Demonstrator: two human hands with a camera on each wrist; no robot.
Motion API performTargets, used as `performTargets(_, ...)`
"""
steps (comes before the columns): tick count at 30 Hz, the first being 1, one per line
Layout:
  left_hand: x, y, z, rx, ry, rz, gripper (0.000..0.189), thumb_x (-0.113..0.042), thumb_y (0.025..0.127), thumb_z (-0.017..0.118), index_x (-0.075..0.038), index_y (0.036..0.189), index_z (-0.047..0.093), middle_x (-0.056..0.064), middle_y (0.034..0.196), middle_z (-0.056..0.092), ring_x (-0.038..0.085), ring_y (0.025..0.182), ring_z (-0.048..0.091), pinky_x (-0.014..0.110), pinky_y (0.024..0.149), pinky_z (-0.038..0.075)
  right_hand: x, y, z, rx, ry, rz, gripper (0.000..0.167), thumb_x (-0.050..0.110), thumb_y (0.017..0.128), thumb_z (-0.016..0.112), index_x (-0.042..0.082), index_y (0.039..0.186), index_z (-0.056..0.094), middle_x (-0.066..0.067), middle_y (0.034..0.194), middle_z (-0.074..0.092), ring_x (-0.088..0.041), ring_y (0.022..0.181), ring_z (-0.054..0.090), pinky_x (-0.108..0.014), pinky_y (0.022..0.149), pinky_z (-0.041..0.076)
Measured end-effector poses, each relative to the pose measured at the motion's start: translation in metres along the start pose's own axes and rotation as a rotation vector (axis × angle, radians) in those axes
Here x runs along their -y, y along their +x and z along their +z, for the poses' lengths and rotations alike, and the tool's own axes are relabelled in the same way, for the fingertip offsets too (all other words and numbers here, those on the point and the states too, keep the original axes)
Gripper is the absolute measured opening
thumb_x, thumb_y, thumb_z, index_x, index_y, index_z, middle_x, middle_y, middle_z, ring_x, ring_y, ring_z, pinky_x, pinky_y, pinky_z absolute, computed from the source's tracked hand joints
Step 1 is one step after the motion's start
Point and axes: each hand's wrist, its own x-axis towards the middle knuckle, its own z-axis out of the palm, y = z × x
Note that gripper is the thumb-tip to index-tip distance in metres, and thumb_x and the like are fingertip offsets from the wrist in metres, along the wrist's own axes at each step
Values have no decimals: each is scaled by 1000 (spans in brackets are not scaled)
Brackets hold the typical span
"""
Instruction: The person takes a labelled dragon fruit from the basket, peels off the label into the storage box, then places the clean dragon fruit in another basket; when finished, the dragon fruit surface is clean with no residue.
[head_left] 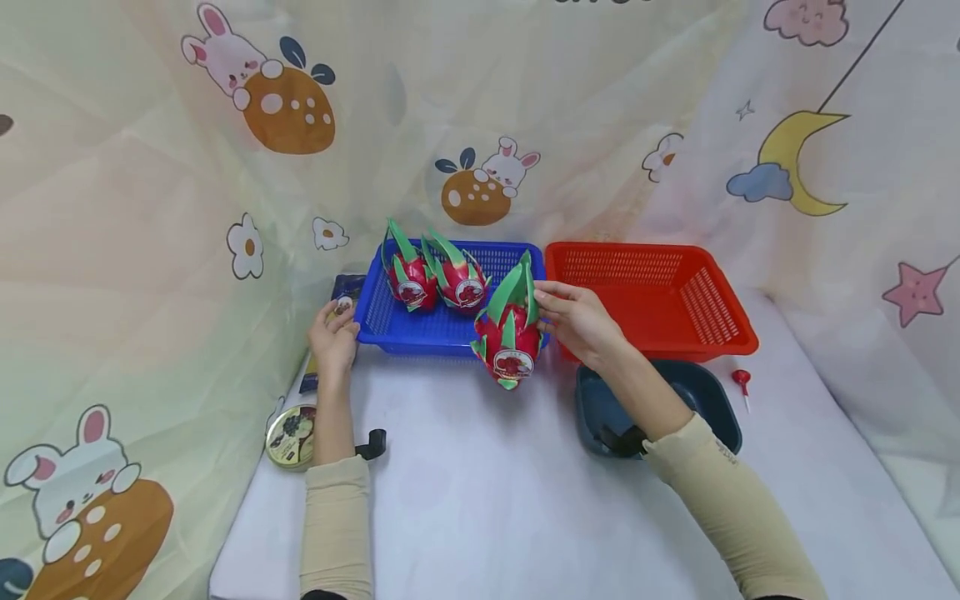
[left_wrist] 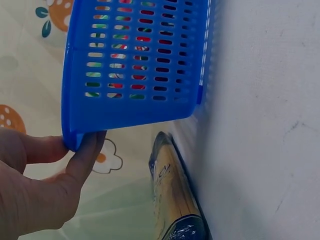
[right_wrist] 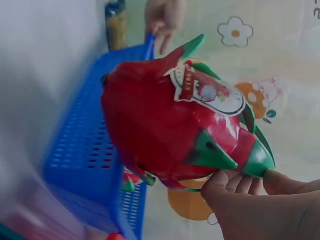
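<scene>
My right hand [head_left: 581, 323] holds a red dragon fruit [head_left: 513, 337] by its green leafy end, raised over the front right of the blue basket [head_left: 416, 343]. The fruit bears a white-edged label, and in the right wrist view the fingers and thumb pinch a green tip [right_wrist: 257, 159]. Two more dragon fruits, one on the left [head_left: 411, 283] and one beside it [head_left: 461, 285], lie inside the blue basket. At the basket's left corner my left hand [head_left: 332, 340] grips the rim [left_wrist: 70, 100], thumb on one side and fingers on the other.
A red basket [head_left: 637, 323] stands right of the blue one. Before it sits a dark teal basin [head_left: 720, 412], partly behind my right forearm, with a red lollipop [head_left: 741, 377] to its right. On the left are a round tin [head_left: 291, 437] and a yellow-and-blue packet [left_wrist: 172, 195].
</scene>
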Motion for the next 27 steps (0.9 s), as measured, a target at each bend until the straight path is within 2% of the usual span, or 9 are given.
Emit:
performTargets(6, -2, -4, -3, 12, 76, 6, 67, 9, 101, 53, -13, 162, 37, 17, 145, 61, 29, 124, 63, 29, 99, 55, -23, -22, -9, -13, -30, 58, 46, 20, 106, 63, 1, 147, 56, -5, 113, 72, -16, 100, 67, -27, 93, 56)
performTargets(12, -1, -3, -6, 30, 84, 27, 66, 9, 99, 55, -9, 160, 39, 18, 144, 62, 29, 121, 64, 22, 90, 55, -39, -34, -11, -21, -99, 87, 46, 20, 105, 65, -1, 145, 57, -7, 115, 74, -17, 100, 69, -27, 93, 58)
performTargets(20, 0, 1, -10, 77, 124, 55, 61, 5, 102, 55, -8, 159, 38, 18, 148, 59, 33, 129, 61, 38, 108, 51, -69, -39, -11, -22, -63, 159, 42, 16, 106, 63, -3, 142, 60, -5, 110, 76, -16, 98, 72, -28, 90, 60)
performTargets(27, 1, 3, -11, 102, 138, 55, 60, 3, 103, 55, -7, 159, 37, 16, 149, 58, 32, 130, 61, 40, 111, 50, -93, -34, -15, 3, -16, 193, 42, 14, 106, 62, -8, 141, 58, -6, 108, 77, -17, 96, 72, -29, 88, 60)
